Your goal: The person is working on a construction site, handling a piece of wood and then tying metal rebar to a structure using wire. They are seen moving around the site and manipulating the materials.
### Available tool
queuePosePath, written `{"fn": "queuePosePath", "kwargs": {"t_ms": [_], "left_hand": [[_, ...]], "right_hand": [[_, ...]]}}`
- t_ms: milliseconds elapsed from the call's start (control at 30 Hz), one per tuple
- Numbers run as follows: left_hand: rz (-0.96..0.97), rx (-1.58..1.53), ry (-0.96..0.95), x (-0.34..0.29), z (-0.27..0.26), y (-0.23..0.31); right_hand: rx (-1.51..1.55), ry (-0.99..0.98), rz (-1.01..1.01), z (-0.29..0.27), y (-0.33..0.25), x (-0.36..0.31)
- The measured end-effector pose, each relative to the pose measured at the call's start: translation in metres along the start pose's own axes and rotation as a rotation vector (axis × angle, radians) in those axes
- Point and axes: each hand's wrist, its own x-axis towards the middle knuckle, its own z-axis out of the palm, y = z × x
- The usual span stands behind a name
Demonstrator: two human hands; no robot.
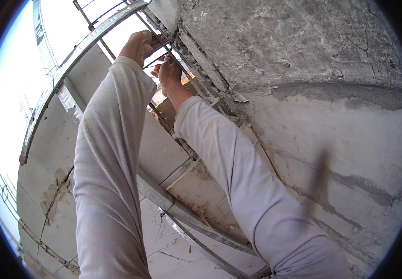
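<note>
Both my arms, in dusty pale long sleeves, reach up to a steel rebar cage (143, 19) beside a rough concrete edge. My left hand (141, 45) is at the bars, its fingers bent and closed toward them; what they grip is hidden. Just below and to its right, my right hand (169, 74) is raised with fingers curled and pressed together near a thin crossbar (156, 60). Anything small between those fingers cannot be made out. Broken mortar (196, 63) runs along the cage's right side.
A rough grey plastered wall (294, 42) rises on the right above pale blocks (303, 121). A curved-looking metal channel (101, 30) crosses the upper left, by a block wall (47, 135). Lower down lies another metal rail (196, 218) with loose wire. A dark blurred shape (319, 179) shows right.
</note>
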Motion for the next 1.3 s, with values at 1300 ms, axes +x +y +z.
{"fn": "queuePosePath", "kwargs": {"t_ms": [1300], "left_hand": [[0.081, -0.127, -0.067, 0.022, 0.012, -0.013]], "right_hand": [[-1.328, -0.169, -0.625, -0.006, -0.168, -0.112]]}}
